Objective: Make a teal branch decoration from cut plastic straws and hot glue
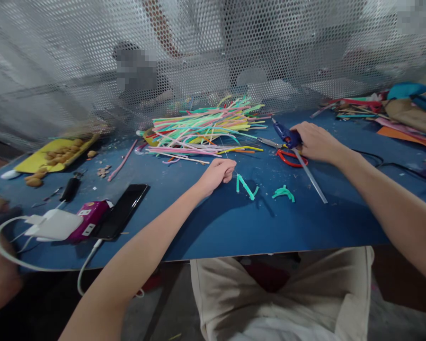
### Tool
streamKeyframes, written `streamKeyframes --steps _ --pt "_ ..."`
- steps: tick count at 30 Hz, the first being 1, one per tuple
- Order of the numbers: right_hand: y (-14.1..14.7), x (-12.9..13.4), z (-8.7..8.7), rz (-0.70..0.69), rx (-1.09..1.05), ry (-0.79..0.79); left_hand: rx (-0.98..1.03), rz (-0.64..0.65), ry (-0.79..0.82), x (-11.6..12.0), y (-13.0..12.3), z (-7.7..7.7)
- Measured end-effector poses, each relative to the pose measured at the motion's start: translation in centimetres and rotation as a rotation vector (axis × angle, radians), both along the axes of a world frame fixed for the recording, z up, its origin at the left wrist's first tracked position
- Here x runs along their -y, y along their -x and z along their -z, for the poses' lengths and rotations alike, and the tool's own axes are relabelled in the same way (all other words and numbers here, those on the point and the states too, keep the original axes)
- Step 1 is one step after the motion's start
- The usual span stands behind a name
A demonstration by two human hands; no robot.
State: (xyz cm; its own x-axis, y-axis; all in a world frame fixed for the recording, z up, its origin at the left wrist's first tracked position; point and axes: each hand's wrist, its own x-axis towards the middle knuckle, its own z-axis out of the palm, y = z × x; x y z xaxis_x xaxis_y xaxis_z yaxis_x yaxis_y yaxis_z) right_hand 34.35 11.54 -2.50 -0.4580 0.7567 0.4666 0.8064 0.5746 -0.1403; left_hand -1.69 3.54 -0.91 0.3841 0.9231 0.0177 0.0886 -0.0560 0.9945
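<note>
My left hand (217,176) is closed in a pinch over the middle of the table. At its fingertips hangs a bent green pipe cleaner piece (246,187), its shadow falling on the table beside it. A fine pale strand rises from these fingers; I cannot tell whether it is thread or glue. My right hand (314,141) is wrapped round a dark blue hot glue gun (286,134), nozzle pointing up and left, with a long clear glue stick (310,177) out of its back. Several short green pipe cleaner pieces (284,192) lie between the hands.
Behind my hands lies a heap of coloured pipe cleaners (206,125). Red-handled scissors (291,158) rest under the glue gun. To the left are a phone (122,210), a purple power adapter (92,219), a white charger (58,224) and a yellow tray (39,157). Another person's arm (0,265) shows at far left.
</note>
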Motion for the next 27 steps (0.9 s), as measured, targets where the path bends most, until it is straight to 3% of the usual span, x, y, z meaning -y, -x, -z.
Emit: streamKeyframes --steps 4,8,10,13,15,19,23,27 --pt "-0.9 -1.3 2.0 0.065 -0.056 -0.046 0.07 -0.021 0.0 0.1 0.0 -0.3" --pt "1.6 0.9 -0.5 0.051 -0.012 -0.045 0.117 -0.034 -0.018 0.2 -0.1 -0.5" --pt "3.6 2.9 -2.5 -0.122 -0.016 0.082 0.127 -0.051 -0.069 0.3 -0.2 -0.5" --pt "6.8 6.1 -4.0 -0.544 0.035 0.354 0.115 -0.076 -0.178 0.5 -0.3 -0.5" --pt "8.5 7.5 -3.8 -0.661 0.032 0.427 0.082 -0.082 -0.254 0.7 -0.1 -0.4" --pt "10.4 8.6 -2.1 -0.717 0.104 0.436 -0.079 -0.112 -0.442 0.9 0.5 -0.2" --pt "10.8 8.5 -1.0 -0.711 0.143 0.465 -0.155 -0.126 -0.621 1.0 0.8 0.0" --pt "10.9 8.7 -0.8 -0.671 0.147 0.438 -0.183 -0.114 -0.697 1.0 0.7 -0.1"
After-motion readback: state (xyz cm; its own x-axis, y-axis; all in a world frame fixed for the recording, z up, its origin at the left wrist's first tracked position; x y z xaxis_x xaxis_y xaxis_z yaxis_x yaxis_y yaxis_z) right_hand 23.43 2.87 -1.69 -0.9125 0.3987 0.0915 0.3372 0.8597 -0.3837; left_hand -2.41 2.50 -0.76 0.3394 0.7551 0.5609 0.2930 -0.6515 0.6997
